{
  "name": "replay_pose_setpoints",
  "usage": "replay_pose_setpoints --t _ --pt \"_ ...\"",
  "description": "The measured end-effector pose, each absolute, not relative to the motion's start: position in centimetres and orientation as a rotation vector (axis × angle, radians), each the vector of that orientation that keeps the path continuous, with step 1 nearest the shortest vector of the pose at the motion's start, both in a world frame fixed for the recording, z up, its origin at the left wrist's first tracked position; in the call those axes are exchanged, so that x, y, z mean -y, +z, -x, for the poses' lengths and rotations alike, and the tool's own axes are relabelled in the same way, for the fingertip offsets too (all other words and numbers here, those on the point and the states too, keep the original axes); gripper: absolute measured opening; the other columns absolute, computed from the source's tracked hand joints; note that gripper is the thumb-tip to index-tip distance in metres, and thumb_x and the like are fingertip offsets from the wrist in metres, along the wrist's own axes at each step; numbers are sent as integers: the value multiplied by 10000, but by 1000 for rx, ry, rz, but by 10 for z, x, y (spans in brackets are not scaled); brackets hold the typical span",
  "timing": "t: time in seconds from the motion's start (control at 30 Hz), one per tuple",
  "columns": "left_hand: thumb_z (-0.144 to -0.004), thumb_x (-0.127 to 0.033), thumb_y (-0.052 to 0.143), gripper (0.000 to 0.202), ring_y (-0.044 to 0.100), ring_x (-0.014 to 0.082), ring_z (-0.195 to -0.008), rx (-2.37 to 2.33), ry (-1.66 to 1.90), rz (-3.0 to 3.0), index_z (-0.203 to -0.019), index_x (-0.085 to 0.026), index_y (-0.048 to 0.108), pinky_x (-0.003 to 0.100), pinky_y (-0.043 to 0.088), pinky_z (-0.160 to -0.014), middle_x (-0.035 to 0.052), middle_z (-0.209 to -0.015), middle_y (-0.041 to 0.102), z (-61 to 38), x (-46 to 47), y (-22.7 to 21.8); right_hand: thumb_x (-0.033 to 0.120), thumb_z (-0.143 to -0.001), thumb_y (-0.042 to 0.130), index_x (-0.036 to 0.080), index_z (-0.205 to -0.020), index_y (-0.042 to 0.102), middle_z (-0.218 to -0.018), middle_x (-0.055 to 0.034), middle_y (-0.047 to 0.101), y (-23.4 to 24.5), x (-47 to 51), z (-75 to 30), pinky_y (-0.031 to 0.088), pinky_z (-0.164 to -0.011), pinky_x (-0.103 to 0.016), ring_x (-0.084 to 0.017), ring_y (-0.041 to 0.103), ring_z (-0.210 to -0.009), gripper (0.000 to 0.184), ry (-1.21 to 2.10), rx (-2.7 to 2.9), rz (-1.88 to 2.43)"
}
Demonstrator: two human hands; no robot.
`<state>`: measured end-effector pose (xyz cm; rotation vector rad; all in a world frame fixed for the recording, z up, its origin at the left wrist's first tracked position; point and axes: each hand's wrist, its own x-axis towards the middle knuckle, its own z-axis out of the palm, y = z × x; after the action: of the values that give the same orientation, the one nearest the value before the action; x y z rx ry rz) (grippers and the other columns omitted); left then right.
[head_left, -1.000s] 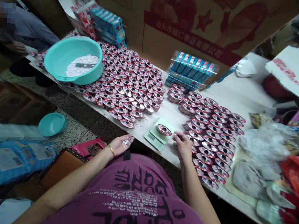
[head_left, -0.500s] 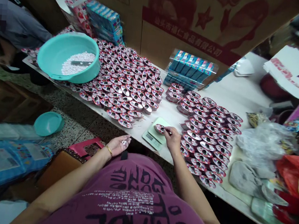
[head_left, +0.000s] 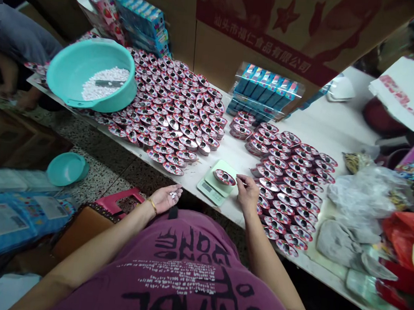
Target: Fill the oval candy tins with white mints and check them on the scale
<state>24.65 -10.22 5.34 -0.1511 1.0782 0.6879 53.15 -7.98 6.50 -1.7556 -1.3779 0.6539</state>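
My left hand [head_left: 166, 198] is palm up at the table's front edge, fingers loosely curled around a few small white pellets [head_left: 172, 195]. A pale green digital scale [head_left: 210, 193] lies on the table, with one pointed-oval red and purple container [head_left: 224, 177] on its plate. My right hand [head_left: 248, 192] is just right of that container, apart from it. Its thumb and index finger are pinched together; what is between them, if anything, is too small to tell. Many similar oval containers [head_left: 284, 200] stand in rows beside my right hand.
More oval containers [head_left: 167, 118] crowd the table's left part, around a turquoise basin [head_left: 123, 96] of white pellets. Blue packs [head_left: 265, 90] stand before a large cardboard box [head_left: 229, 51]. Plastic bags [head_left: 365, 196] lie at right. A co-worker's hands [head_left: 21, 98] show at far left.
My right hand has drawn back to the right from the container on the scale, leaving it fully visible. My left hand stays nearly in place with the pellets.
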Motion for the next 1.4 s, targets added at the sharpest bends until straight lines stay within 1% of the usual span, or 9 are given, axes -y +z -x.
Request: replay_pose_setpoints --t 0.63,0.73,0.8,0.87,0.97,1.03,1.1,1.2,1.4 --pt "-730 -43 449 164 544 85 -543 -1077 682 157 -854 -79 549 176 417 -485 71 -675 593 -243 103 54 296 -763 469 174 -805 616 -794 -43 622 68 75 -512 444 -699 -280 -144 563 -749 196 728 1427 1707" --pt "-758 -124 453 153 561 107 -581 -1012 630 167 -852 -76 563 194 428 -504 92 -711 608 -251 100 55 292 -770 477 181 -829 619 -816 -47 625 79 80 -492 444 -707 -278 -142 564 -764 190 791 1488 1619" --pt "-782 -213 445 203 572 127 -617 -932 571 180 -863 -75 569 205 434 -510 111 -746 611 -261 95 56 276 -780 474 193 -854 621 -823 -45 629 87 85 -474 445 -714 -274 -137 567 -767 185 914 1636 1475" --pt "-790 -270 443 238 568 128 -615 -868 518 178 -846 -78 571 194 423 -482 110 -742 603 -272 90 59 263 -788 468 204 -917 610 -883 -53 625 93 89 -463 436 -756 -291 -146 558 -827 200 966 1821 1355" --pt "-773 -238 483 173 506 73 -502 -865 484 147 -753 -82 555 126 324 -368 58 -631 553 -282 85 63 287 -760 510 192 -1093 519 -1106 -97 534 91 90 -467 364 -865 -379 -212 458 -1028 347 703 1979 1548" --pt "-762 -206 504 133 433 34 -426 -879 488 135 -722 -84 537 99 234 -317 21 -579 503 -280 84 64 290 -732 538 181 -1178 437 -1187 -123 464 83 87 -480 337 -868 -417 -255 403 -1071 470 494 2009 1824" --pt "-758 -203 513 120 393 18 -398 -902 511 143 -726 -89 527 93 194 -302 4 -571 476 -271 85 62 249 -742 511 183 -1194 411 -1153 -124 486 72 79 -494 360 -818 -390 -250 436 -1009 468 449 2082 1996" --pt "-753 -209 522 113 378 12 -387 -990 577 170 -742 -96 518 93 192 -297 -10 -569 460 -251 91 57 215 -774 445 181 -1154 430 -1032 -95 549 62 58 -509 385 -740 -317 -207 490 -891 383 484 2150 2030" --pt "-750 -217 530 110 358 4 -365 -1158 747 228 -763 -111 506 99 193 -287 -24 -563 447 -210 104 47 220 -775 434 185 -1167 407 -1048 -94 528 58 -32 -531 374 -683 -288 -208 490 -895 394 249 1954 2196"
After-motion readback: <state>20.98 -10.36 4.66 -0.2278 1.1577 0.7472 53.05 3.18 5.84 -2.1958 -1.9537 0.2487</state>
